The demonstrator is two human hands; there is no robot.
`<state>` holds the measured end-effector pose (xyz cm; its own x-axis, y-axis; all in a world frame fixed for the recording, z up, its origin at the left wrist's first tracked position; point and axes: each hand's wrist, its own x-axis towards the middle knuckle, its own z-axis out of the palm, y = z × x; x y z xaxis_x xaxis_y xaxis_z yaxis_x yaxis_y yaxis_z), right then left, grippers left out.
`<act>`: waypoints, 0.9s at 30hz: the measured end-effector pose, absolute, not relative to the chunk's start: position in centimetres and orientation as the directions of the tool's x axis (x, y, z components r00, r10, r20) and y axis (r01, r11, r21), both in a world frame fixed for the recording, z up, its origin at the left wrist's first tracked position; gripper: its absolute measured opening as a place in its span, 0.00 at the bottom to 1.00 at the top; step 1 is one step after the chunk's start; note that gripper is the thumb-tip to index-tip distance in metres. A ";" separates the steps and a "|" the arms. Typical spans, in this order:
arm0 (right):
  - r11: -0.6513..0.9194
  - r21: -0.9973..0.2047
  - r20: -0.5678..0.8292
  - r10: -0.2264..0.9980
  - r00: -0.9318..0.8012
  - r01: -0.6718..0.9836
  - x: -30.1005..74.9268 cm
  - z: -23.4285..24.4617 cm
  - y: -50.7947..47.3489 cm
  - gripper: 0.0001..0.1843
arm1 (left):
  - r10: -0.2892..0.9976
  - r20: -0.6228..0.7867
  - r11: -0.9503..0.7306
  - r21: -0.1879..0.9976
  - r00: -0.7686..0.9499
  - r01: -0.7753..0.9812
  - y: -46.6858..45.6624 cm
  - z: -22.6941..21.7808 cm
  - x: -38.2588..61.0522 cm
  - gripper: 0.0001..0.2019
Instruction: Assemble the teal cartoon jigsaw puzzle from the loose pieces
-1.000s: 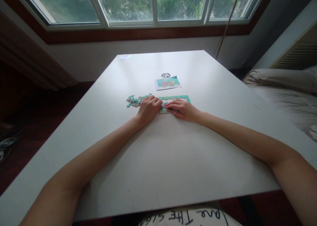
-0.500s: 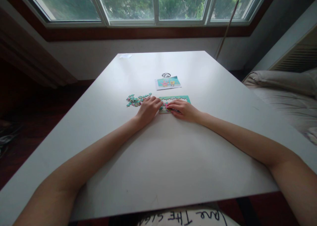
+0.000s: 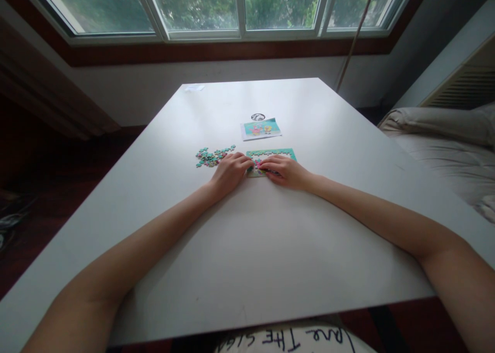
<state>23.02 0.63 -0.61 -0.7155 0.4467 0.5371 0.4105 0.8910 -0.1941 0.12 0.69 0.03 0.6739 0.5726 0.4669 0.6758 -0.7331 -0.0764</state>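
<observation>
A partly filled jigsaw puzzle (image 3: 270, 151) with a teal border lies flat on the white table, pink pieces showing at its left part. My left hand (image 3: 232, 168) rests at the puzzle's left edge, fingers bent and drawn together; what the fingertips hold, if anything, is too small to make out. Over the puzzle's lower middle lies my right hand (image 3: 284, 170), its fingers pinched at a pink puzzle piece (image 3: 258, 164). Left of my left hand is a heap of loose puzzle pieces (image 3: 211, 157), mostly teal with some pink.
Beyond the puzzle lies a picture card (image 3: 262, 129) with pink and yellow figures. Behind it is a small round black-and-white item (image 3: 258, 117). A paper slip (image 3: 194, 87) is at the white table's (image 3: 247, 250) far left corner. A padded seat (image 3: 429, 141) stands at the right.
Both hands stay almost in place, with only slight finger movement at the puzzle's left part. The whole view has shifted a little.
</observation>
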 end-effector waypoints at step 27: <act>0.874 -0.267 0.494 0.486 -0.720 0.406 23.0 -0.1 0.5 0.11 | 0.716 0.375 -0.680 0.182 0.589 0.711 1.3 0.0 0.2 0.17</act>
